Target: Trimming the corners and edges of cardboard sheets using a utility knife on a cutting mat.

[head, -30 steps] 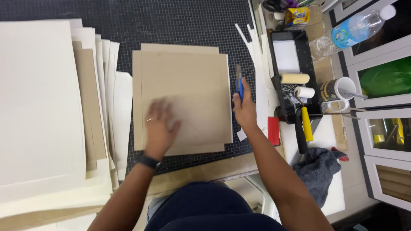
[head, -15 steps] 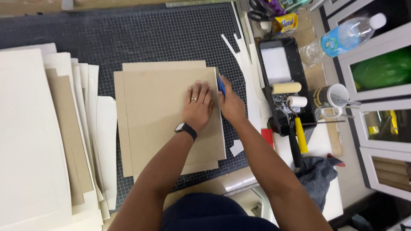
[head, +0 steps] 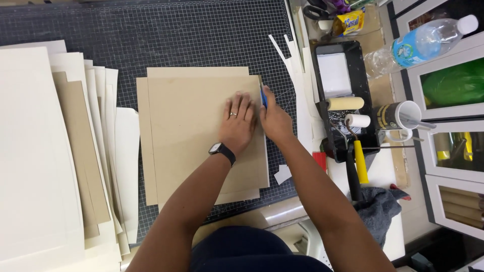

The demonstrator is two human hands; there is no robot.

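Two paint rollers [head: 346,103], one bottle [head: 418,43]

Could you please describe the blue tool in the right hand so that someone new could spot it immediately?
Start at the dark gridded cutting mat and find the brown board lying on it. At that board's right edge, the right hand grips a slim blue cutter, the only blue thing on the mat.

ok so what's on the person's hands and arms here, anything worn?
Both arms are bare, with no sleeves showing up to the frame edge, and no gloves. The left hand has a ring on one finger, and a dark wristwatch with a black strap sits on the left wrist. The right hand shows no ring or band.
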